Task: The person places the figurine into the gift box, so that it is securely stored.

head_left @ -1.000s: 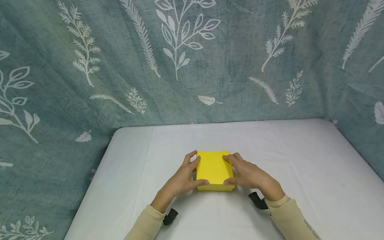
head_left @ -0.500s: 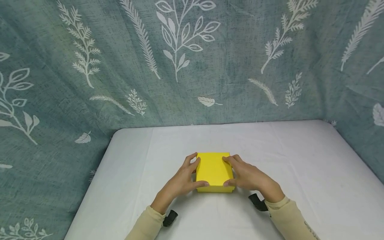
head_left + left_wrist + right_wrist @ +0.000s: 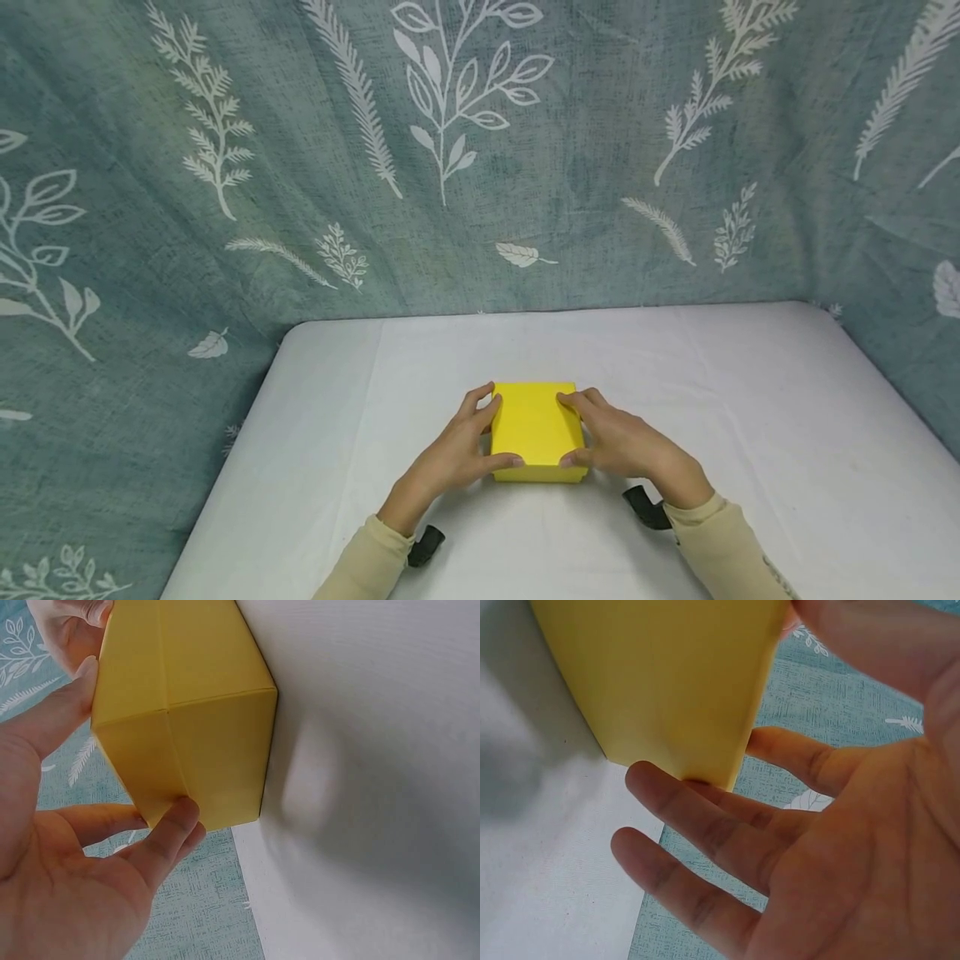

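Note:
A yellow box (image 3: 536, 425) sits on the white table, between both hands. From its left side the left hand (image 3: 456, 450) grips it, thumb on the near edge and index finger on the top. Opposite, the right hand (image 3: 630, 435) holds the right side with its thumb near the front edge and its index finger on top. A seam line runs along the box (image 3: 214, 750) in the left wrist view, where fingertips press one side face. In the right wrist view, some fingers of the right hand (image 3: 825, 847) stand free of the box. What the box contains is hidden.
White cloth covers the table (image 3: 360, 392). Behind and beside it hangs a green-blue curtain (image 3: 585, 150) printed with white leaves. Black wrist devices (image 3: 427, 546) show at both sleeves, low over the table.

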Available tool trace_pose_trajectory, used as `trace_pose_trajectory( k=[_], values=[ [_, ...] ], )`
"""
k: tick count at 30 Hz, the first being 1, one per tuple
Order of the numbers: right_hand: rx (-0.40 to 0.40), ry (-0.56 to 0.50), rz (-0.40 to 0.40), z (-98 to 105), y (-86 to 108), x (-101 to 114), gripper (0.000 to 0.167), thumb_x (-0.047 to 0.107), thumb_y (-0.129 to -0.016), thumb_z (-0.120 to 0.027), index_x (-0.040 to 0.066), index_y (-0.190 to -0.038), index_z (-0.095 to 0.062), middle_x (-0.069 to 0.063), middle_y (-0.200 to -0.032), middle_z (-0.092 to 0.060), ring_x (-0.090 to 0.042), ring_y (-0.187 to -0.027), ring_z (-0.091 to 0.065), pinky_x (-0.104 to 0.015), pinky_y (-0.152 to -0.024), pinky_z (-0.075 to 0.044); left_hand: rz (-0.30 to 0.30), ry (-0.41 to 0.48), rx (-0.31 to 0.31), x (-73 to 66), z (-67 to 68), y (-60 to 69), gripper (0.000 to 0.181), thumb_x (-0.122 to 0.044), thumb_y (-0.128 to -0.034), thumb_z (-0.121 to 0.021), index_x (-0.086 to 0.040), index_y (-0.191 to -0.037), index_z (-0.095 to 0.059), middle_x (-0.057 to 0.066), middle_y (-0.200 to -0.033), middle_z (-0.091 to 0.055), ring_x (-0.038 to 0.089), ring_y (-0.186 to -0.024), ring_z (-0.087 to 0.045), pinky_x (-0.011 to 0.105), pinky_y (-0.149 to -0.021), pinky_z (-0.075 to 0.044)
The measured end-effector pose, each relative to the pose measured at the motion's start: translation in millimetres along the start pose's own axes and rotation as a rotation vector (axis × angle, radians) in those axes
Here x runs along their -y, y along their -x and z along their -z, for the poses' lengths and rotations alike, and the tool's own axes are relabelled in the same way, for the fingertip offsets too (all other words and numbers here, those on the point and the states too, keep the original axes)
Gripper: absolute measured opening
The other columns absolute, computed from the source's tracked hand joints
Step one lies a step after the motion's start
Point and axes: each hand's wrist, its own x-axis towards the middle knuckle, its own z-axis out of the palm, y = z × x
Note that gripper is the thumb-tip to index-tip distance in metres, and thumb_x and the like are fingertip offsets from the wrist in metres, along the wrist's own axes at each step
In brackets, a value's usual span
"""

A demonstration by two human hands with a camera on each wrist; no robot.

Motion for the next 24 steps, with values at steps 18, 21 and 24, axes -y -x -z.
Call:
trace_pose_trajectory(
  k=[18,21,24],
  values=[
    [0.040,-0.060,0.041,7,-6.5,-13,0.088,0.045,-0.083,-0.076,0.008,-0.150,-0.033,-0.019,-0.143,-0.041,-0.034,-0.121,-0.054,-0.052,-0.096,-0.049,-0.033,-0.040,0.000,8.5,-2.5,-5.5,0.092,-0.058,-0.0890,-0.062,-0.005,-0.155,-0.025,0.003,-0.165,-0.009,0.026,-0.146,-0.031,0.044,-0.112,-0.038],
    [0.043,-0.073,0.047,7,-7.2,-16,0.090,0.048,-0.083,-0.074,0.009,-0.151,-0.031,-0.019,-0.144,-0.040,-0.035,-0.124,-0.052,-0.052,-0.098,-0.047,-0.039,-0.040,0.004,11.5,-2.4,-5.4,0.090,-0.061,-0.0918,-0.055,-0.008,-0.156,-0.021,0.000,-0.166,-0.005,0.025,-0.147,-0.029,0.045,-0.113,-0.036],
    [0.029,-0.060,0.064,6,-4.2,-19,0.091,0.053,-0.085,-0.070,0.008,-0.153,-0.030,-0.018,-0.146,-0.039,-0.035,-0.126,-0.052,-0.052,-0.099,-0.047,-0.036,-0.033,-0.013,14.2,1.2,-3.8,0.088,-0.063,-0.0934,-0.050,-0.012,-0.158,-0.018,-0.006,-0.165,-0.003,0.022,-0.147,-0.028,0.045,-0.114,-0.035]
  ],
)
